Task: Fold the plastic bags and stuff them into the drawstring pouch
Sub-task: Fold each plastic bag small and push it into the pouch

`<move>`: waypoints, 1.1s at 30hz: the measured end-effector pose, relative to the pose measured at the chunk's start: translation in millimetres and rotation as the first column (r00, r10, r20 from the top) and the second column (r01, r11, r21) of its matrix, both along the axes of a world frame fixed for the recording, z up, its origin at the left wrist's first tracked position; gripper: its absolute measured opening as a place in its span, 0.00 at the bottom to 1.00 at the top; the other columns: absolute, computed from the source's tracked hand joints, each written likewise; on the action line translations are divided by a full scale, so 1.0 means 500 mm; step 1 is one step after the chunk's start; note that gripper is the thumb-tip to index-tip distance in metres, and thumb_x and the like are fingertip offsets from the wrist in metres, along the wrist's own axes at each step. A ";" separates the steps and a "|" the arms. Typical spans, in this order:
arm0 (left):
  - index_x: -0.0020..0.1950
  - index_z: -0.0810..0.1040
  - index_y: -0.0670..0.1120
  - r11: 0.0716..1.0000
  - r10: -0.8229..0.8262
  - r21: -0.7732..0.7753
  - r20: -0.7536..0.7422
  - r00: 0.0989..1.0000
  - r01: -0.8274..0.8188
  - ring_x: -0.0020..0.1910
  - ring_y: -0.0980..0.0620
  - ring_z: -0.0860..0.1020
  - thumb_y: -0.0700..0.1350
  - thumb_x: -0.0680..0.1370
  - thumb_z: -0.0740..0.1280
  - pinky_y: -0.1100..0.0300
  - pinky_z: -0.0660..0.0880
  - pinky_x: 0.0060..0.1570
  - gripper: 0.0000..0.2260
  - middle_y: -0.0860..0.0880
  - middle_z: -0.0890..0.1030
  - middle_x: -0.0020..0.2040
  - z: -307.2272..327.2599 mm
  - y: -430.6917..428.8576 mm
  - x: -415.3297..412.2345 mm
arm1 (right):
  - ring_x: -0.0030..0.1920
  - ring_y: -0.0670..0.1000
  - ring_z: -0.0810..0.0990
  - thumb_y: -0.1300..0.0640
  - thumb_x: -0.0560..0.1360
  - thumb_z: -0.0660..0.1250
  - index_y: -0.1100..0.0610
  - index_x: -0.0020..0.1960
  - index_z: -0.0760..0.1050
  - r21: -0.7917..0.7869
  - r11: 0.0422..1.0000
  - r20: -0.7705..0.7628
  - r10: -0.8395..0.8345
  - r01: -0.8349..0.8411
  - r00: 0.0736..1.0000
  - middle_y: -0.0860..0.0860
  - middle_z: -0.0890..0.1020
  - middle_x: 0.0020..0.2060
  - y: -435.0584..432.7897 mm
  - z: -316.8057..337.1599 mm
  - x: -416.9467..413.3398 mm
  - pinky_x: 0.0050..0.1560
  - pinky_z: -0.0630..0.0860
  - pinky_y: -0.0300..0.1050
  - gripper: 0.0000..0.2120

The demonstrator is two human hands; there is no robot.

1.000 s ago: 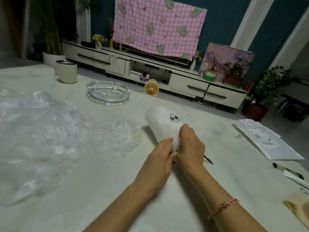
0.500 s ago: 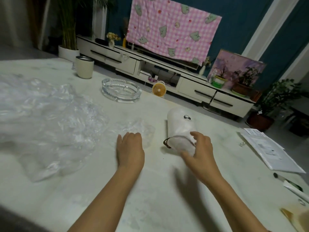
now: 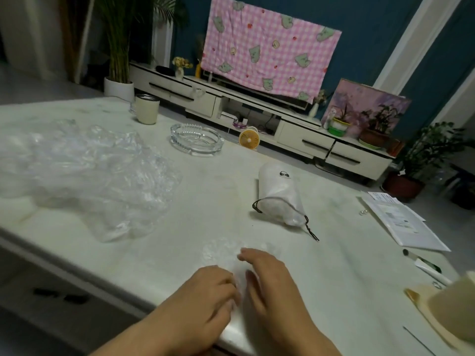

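One small crumpled clear bag (image 3: 221,251) lies near the front edge of the pale table (image 3: 205,209), partly under both hands. Farther back and to the right, the white drawstring pouch (image 3: 280,194) lies on its side. Its mouth faces the person, plastic shows in it, and its dark cord trails onto the table. To the right lie papers (image 3: 403,222) and a pen (image 3: 421,262). Far left, well apart from the pouch, spreads a big heap of clear plastic bags (image 3: 84,170). Behind it stand a glass ashtray (image 3: 196,140) and a cream cup (image 3: 147,109).

The left hand (image 3: 205,291) lies knuckles up with its fingers curled down onto the small bag; blur hides whether they pinch it. The right hand (image 3: 270,278) is just beside it, fingers loosely stretched and spread over the same bag, not closed around it.
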State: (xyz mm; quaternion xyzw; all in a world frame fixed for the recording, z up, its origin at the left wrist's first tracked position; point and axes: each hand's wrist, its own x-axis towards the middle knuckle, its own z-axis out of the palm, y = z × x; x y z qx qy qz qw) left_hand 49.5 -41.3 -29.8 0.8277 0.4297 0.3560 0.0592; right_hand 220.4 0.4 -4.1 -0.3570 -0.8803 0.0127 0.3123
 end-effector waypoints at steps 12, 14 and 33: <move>0.55 0.79 0.49 0.941 0.319 -0.165 0.134 0.938 -0.297 0.54 0.56 0.74 0.58 0.73 0.48 0.63 0.66 0.55 0.25 0.54 0.80 0.54 0.068 0.014 0.022 | 0.44 0.47 0.76 0.64 0.75 0.63 0.55 0.50 0.78 -0.132 0.955 -0.331 -0.295 0.266 0.896 0.44 0.78 0.43 -0.004 0.069 0.026 0.46 0.70 0.36 0.08; 0.69 0.70 0.48 0.922 0.262 -0.278 -0.064 0.963 -0.269 0.69 0.54 0.66 0.55 0.75 0.45 0.64 0.57 0.65 0.27 0.51 0.71 0.69 0.067 0.037 0.033 | 0.48 0.46 0.77 0.63 0.77 0.63 0.56 0.54 0.78 -0.248 0.955 -0.181 -0.211 0.163 0.961 0.45 0.79 0.47 0.006 0.069 0.015 0.51 0.72 0.39 0.08; 0.73 0.65 0.39 0.830 0.387 -0.189 -0.481 0.786 -0.524 0.74 0.43 0.59 0.52 0.77 0.40 0.48 0.56 0.72 0.31 0.40 0.61 0.75 0.031 0.040 0.069 | 0.73 0.41 0.56 0.47 0.81 0.48 0.53 0.72 0.63 -0.350 0.929 0.145 -0.069 0.116 0.987 0.49 0.64 0.73 -0.029 0.005 -0.012 0.71 0.47 0.31 0.23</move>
